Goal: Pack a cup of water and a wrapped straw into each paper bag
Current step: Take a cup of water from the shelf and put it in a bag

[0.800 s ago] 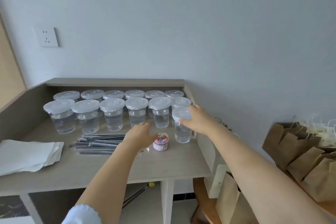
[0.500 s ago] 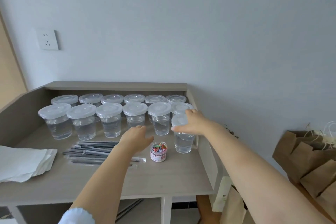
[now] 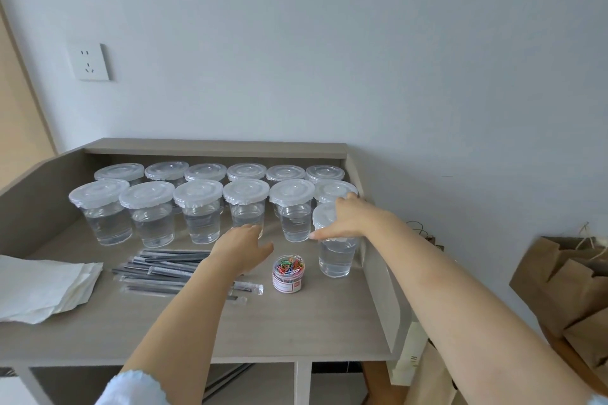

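My right hand point(image 3: 348, 219) grips the lid of the nearest cup of water point(image 3: 336, 253), standing at the desk's point(image 3: 296, 322) right edge. My left hand point(image 3: 241, 248) hovers relaxed over the wrapped straws point(image 3: 158, 270), hiding their right ends. Paper bags point(image 3: 559, 283) are cut off at right.

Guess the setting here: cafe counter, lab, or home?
Probably a home or small office room with a makeshift packing station, not a cafe: a plain desk against a bare wall with a wall socket, lidded water cups in rows, paper bags on the floor.
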A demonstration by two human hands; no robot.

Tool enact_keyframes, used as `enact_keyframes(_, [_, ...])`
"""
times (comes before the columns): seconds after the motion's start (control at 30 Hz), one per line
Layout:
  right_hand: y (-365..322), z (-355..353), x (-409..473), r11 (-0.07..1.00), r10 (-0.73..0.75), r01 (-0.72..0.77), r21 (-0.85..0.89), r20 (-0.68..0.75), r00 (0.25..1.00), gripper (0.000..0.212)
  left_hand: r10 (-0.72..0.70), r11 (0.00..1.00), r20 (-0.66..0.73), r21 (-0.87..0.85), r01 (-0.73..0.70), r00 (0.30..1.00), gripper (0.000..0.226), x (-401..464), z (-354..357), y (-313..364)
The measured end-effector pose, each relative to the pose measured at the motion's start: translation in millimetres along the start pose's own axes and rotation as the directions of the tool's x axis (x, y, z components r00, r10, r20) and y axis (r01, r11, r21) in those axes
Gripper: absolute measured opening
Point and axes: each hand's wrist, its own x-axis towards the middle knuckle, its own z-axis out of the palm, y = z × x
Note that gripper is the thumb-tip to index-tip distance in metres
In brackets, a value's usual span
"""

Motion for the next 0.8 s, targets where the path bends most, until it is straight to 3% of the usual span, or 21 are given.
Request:
enact_keyframes(0.3, [-4,-8,2,0.995,0.048,-0.042,-0.088,0.074,0.996,0.106,-0.013,1.000,-0.011,-0.018,0.012,1.000,0.047,2,-1,-3])
enact_keyframes(0.63, [-4,-3,6,0.994,0.079,-0.073,-0.083,0.064,0.995,0.108,0.006,1.000,-0.011,0.019,-0.006,1.000,0.044,4,-2,-4])
enact_keyframes(0.8, [-7,4,4,0.992,0.075,-0.071,-0.105,0.031,0.997,0.099,0.034,0.999,-0.022,0.037,-0.033,0.999,0.044,-1,-6,1])
